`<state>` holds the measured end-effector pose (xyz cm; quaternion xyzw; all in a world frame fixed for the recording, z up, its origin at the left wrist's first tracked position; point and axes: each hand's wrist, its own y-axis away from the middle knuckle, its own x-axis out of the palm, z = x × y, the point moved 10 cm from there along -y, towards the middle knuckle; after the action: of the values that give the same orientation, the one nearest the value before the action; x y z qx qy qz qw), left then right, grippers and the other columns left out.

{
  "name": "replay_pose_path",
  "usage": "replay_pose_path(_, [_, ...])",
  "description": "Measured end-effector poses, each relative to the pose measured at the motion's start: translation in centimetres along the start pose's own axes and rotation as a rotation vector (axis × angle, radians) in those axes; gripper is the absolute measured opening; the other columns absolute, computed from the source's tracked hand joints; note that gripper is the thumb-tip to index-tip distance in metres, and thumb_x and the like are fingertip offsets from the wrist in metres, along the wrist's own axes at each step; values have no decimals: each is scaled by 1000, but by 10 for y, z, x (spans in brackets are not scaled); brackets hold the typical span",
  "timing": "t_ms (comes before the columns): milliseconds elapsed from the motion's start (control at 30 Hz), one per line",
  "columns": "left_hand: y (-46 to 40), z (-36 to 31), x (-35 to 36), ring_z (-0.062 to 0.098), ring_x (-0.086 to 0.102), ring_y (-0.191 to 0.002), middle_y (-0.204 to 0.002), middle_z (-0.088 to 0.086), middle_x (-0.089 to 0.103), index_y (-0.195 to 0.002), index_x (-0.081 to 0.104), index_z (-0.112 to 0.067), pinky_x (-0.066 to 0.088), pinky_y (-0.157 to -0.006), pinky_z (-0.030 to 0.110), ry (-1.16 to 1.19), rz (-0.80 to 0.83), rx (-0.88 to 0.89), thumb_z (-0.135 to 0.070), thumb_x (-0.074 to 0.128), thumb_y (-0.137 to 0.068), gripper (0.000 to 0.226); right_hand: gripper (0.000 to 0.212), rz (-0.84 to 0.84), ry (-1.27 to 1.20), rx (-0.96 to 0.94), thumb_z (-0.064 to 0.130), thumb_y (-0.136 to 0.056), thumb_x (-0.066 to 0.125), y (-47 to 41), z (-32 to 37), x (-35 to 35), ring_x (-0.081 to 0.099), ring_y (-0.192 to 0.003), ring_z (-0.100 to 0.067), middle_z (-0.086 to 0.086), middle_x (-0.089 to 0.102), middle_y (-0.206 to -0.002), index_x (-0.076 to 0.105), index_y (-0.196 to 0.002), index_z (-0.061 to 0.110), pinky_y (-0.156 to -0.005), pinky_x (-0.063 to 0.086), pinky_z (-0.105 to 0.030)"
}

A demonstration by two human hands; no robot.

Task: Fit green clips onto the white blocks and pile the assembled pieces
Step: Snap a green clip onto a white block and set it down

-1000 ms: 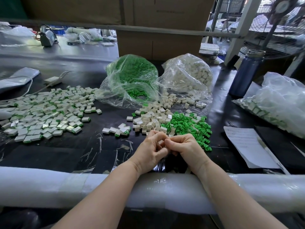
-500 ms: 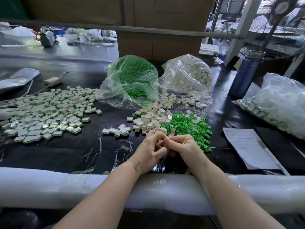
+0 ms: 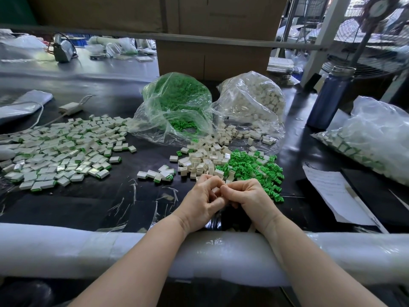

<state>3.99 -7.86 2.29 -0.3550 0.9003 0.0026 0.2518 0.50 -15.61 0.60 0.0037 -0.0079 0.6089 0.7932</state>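
My left hand (image 3: 203, 202) and my right hand (image 3: 247, 198) meet fingertip to fingertip above the black table's near edge, both curled round a small white block (image 3: 216, 190) that is mostly hidden between them. No green clip shows in the fingers. Just beyond the hands lies a heap of loose white blocks (image 3: 203, 158), with a heap of loose green clips (image 3: 254, 169) to its right. A wide spread of assembled white-and-green pieces (image 3: 57, 151) covers the table at the left, and a few more (image 3: 159, 173) lie near the hands.
An open bag of green clips (image 3: 177, 103) and a bag of white blocks (image 3: 254, 100) stand behind the heaps. A blue bottle (image 3: 329, 98), a bag of assembled pieces (image 3: 371, 140) and a paper sheet (image 3: 332, 191) are at the right. A padded white rail (image 3: 66, 251) edges the table.
The hands stay pressed together at the same spot; the fingers have shifted only slightly around the small piece.
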Motion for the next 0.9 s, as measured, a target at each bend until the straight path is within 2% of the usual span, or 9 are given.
replay_pose_path(367, [0, 1, 0, 10, 44, -68, -105, 7, 43, -86, 55, -14, 42, -70, 14, 23, 2, -10, 1, 56, -85, 15, 19, 5, -17, 2, 1, -87, 57, -1, -2, 1, 49, -42, -1, 4, 58, -47, 65, -86, -16, -43, 38, -11])
replay_pose_path(500, [-1, 1, -3, 11, 47, -70, -102, 8, 43, -88, 56, -10, 43, -69, 12, 76, -35, -4, -3, 56, -88, 7, 26, -12, 51, -22, 18, -87, 58, -3, 0, 1, 48, -50, -7, -7, 58, -60, 69, -83, -5, -50, 40, -16])
replay_pose_path(567, [-1, 2, -6, 14, 50, -75, -102, 6, 43, -90, 57, -11, 45, -70, 11, 118, -51, -4, -8, 57, -89, 3, 33, -9, 75, -41, 31, -84, 56, -3, 1, 2, 52, -52, -9, -6, 59, -60, 68, -77, 1, -52, 43, -18])
replay_pose_path(633, [-1, 6, -9, 15, 50, -77, -103, 3, 45, -91, 57, -17, 47, -72, 12, 98, -79, -12, -13, 58, -89, 5, 37, -39, 48, -58, 38, -81, 55, -4, 3, -1, 57, -54, -10, -4, 62, -62, 69, -79, 4, -53, 47, -19])
replay_pose_path(733, [-2, 11, -15, 12, 48, -71, -102, 0, 48, -87, 57, -24, 47, -68, 14, 94, -137, -38, -15, 60, -88, 10, 27, -108, 17, -88, 27, -83, 61, -5, 3, -11, 61, -59, -8, 1, 67, -66, 69, -93, 3, -55, 52, -20])
replay_pose_path(800, [-3, 16, -15, 15, 50, -72, -99, 3, 53, -85, 57, -27, 49, -70, 21, 100, -147, -67, -16, 59, -89, 12, 6, -143, 55, -119, 12, -86, 63, -4, 6, -15, 61, -62, -10, -1, 67, -69, 69, -88, 9, -56, 54, -23])
replay_pose_path(867, [-3, 20, -14, 16, 52, -72, -90, 2, 58, -86, 58, -24, 50, -72, 29, 114, -136, -89, -16, 59, -89, 8, 7, -168, 88, -142, 4, -85, 64, -2, 8, -17, 59, -62, -15, -8, 64, -72, 67, -82, 10, -57, 55, -29])
replay_pose_path(900, [-3, 21, -14, 13, 52, -71, -85, 0, 59, -87, 58, -22, 49, -71, 28, 122, -130, -91, -16, 59, -89, 6, 7, -177, 105, -153, 3, -83, 65, -2, 10, -18, 58, -62, -17, -10, 63, -72, 66, -80, 9, -56, 54, -30])
